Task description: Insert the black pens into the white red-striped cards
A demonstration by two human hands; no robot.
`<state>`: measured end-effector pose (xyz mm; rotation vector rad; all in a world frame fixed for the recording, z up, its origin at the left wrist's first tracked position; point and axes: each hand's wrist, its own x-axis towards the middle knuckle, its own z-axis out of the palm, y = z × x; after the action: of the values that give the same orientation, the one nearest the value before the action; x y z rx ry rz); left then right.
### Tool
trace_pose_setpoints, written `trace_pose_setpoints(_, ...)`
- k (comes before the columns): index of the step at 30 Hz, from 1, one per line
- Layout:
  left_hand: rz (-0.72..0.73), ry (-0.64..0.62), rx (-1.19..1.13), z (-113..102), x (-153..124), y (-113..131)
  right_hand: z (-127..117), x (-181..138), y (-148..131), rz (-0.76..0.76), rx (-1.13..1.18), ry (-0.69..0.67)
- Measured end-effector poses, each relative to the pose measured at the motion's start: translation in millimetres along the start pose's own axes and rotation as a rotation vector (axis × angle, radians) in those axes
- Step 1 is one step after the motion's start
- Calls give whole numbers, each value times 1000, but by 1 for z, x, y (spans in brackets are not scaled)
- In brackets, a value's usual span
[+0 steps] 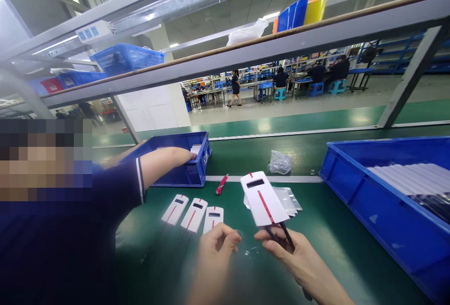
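My right hand (298, 258) grips black tweezers (281, 237) and holds up a white plastic cover (263, 198) with a red strip and a dark window. Beside it, my left hand (216, 248) has its fingers pinched together, close to the cover's lower edge; I cannot tell if it holds anything. Three more white covers (193, 212) with red strips lie in a row on the green mat (316, 230), left of my hands.
A co-worker's arm (154, 166) at the left reaches into a small blue bin (186, 173). A large blue bin (386, 220) of white parts stands at right. A red knife (221, 184), clear bags (280, 162) and silver pouches (290, 199) lie beyond my hands.
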<state>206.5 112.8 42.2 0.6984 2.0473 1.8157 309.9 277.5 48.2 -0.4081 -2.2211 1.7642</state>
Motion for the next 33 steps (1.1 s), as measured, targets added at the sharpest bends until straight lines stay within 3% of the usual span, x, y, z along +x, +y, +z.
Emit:
trace_pose_setpoints(7,21,-112,106,1,-5,0,8,2,-6,-45,-2,-76)
trace_pose_setpoints(20,132,-129,149,3,-2,2,20,-1,5,-97,-124,44)
trace_pose_setpoints(23,230,-32,245,3,-3,3,21,0,7,-87,-131,63)
trace_pose_setpoints(29,389,375,425,6,-18,-3,25,0,12,-63,-152,126)
trace_pose_setpoints(33,430,367,475,20,-19,-6,29,-3,9,-59,-163,156)
